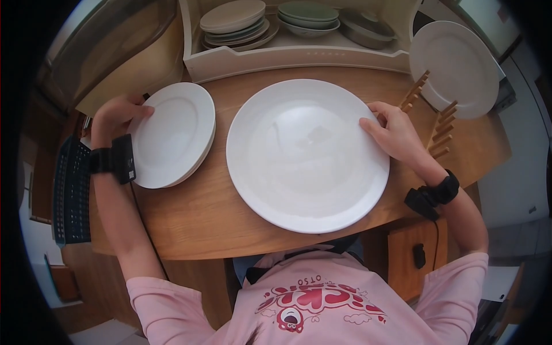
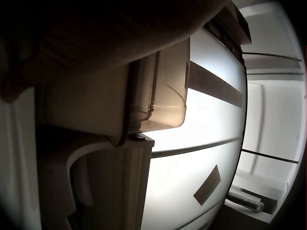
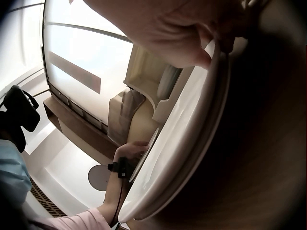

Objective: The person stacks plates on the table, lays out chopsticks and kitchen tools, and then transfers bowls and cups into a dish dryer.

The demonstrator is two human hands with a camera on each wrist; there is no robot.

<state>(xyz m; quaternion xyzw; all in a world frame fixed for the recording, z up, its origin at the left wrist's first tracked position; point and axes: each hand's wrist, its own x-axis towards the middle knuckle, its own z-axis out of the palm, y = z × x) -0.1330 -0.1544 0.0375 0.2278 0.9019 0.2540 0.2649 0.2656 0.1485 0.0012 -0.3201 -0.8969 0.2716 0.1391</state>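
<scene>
On the wooden table a large white plate (image 1: 307, 161) lies in front of me. My right hand (image 1: 395, 131) pinches its right rim, thumb on top. In the right wrist view a second rim (image 3: 211, 129) shows right under the large plate. To the left is a small stack of white plates (image 1: 172, 135). At the stack's upper left edge my left hand (image 1: 118, 115) grips the rim, its thumb on the top plate and the other fingers mostly hidden. The left wrist view is dark and shows only part of that hand.
A wooden dish rack (image 1: 440, 132) on the right holds an upright white plate (image 1: 454, 66). Behind the table stands a cream cabinet (image 1: 241, 66) with stacked plates (image 1: 236, 23), green bowls (image 1: 307, 17) and a lidded pan (image 1: 366, 27). A dark basket (image 1: 72, 190) is at the left.
</scene>
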